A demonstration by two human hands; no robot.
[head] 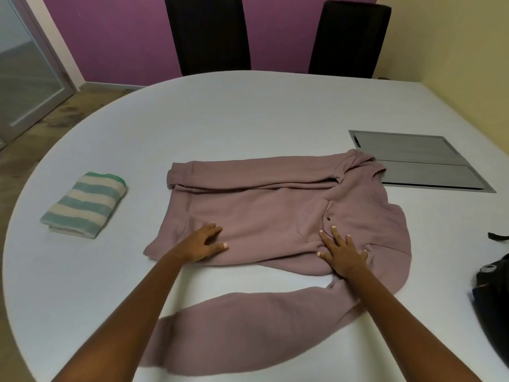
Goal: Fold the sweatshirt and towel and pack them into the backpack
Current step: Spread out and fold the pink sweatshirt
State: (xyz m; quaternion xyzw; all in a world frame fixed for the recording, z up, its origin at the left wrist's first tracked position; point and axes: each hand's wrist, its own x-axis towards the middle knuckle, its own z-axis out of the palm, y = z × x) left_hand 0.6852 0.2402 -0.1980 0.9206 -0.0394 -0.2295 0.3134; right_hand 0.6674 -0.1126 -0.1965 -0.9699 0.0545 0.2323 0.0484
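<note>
You are pressing both hands flat, fingers spread, on the sweatshirt (275, 213). Its loose sleeve (242, 321) is lying nearer you, closest to your right hand (344, 255).

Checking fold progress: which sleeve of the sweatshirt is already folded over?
The far sleeve, lying across the sweatshirt body; the near sleeve trails loose on the table.

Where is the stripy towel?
The folded striped towel lies on the white table at the left of the head view, left of the pink sweatshirt.

Soft, even indoor light, faint shadows, slight blur, edges bowed
</note>
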